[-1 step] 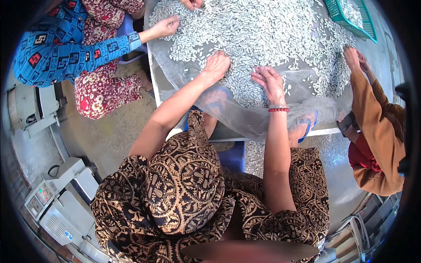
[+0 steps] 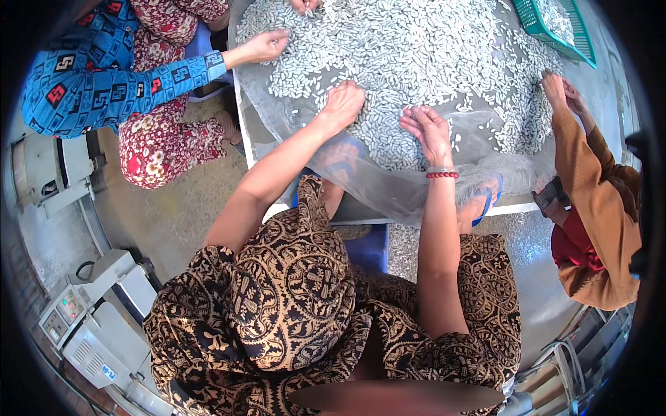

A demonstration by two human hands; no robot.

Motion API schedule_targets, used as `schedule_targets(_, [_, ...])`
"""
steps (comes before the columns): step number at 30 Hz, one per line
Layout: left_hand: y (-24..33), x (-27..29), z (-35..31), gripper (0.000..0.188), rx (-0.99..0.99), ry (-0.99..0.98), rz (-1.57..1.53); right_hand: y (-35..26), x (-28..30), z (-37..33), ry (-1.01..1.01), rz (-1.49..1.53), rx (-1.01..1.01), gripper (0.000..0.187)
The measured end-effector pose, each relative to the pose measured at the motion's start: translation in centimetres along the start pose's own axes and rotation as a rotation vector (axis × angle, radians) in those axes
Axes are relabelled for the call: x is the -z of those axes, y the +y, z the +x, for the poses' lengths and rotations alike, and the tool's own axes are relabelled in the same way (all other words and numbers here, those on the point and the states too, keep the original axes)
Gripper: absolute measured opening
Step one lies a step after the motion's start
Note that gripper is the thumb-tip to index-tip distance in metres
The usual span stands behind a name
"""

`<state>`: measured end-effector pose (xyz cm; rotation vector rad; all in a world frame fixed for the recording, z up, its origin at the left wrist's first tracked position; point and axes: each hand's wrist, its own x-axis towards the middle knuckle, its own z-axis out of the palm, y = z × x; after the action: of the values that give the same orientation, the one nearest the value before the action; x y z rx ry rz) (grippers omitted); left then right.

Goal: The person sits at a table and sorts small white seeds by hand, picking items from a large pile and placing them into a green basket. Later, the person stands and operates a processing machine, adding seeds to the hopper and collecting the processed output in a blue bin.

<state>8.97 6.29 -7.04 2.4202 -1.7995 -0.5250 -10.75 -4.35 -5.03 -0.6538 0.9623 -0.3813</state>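
Observation:
Small whitish-grey oblong pieces (image 2: 409,52) lie in a wide, thick layer over the table, with a denser heap (image 2: 388,139) between my hands. My left hand (image 2: 343,104) rests at the left edge of this heap, its fingers curled in and closed; what they hold is hidden. Over the heap's right side is my right hand (image 2: 424,128), wearing a red bead bracelet (image 2: 442,175). Its fingertips are drawn together in a pinch, and a pale spot shows at them, too small to name. A sheer mesh sheet (image 2: 388,191) hangs over the table's near edge.
A co-worker's hand (image 2: 267,47) reaches in from the left, another hand (image 2: 305,5) shows at the top, and a brown-sleeved co-worker's hands (image 2: 558,90) work at the right. A green basket (image 2: 588,52) stands far right. Grey machinery (image 2: 104,326) is at lower left.
My right hand has shifted slightly to the right, its fingertips drawn closer together. The left co-worker's hand has moved a little to the right. My left hand stays put.

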Motion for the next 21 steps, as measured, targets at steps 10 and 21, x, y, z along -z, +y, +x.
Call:
schedule_targets(10, [-1.1,7.1,-0.2,0.019,0.136,-0.373,-1.778,-2.4,-0.3,0.0,-0.012,-0.21,0.113,0.013])
schedule_targets(21, [1.7,0.1,4.0,0.026,-0.12,0.095,-0.389,-1.5,1.4,0.3,0.035,-0.311,0.11,0.022])
